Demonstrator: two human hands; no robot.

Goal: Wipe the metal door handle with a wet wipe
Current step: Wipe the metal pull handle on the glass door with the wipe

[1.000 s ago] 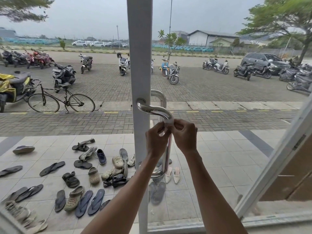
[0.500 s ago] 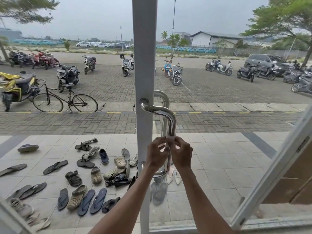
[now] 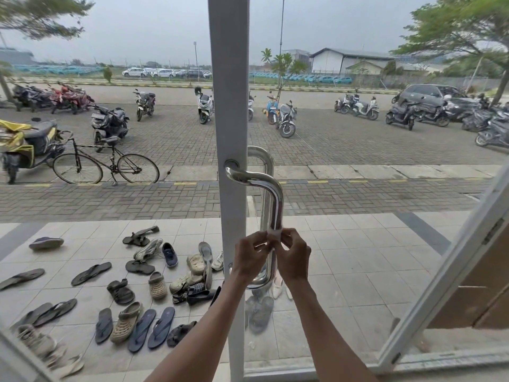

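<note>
As the head camera shows it, the metal door handle (image 3: 271, 205) stands upright just at 3 o'clock of the white door frame (image 3: 230, 106), and the wet wipe (image 3: 274, 233) is wrapped round the lower part of its vertical bar, pinched by the curled fingers of the left hand (image 3: 249, 256) from 9 o'clock and of the right hand (image 3: 293, 257) from 3 o'clock. I judge the wiping well past the middle, if it runs downward: the bar at 12 o'clock of the wipe looks bright, while the short piece and lower bend at 6 o'clock, partly hidden by the hands, remain.
</note>
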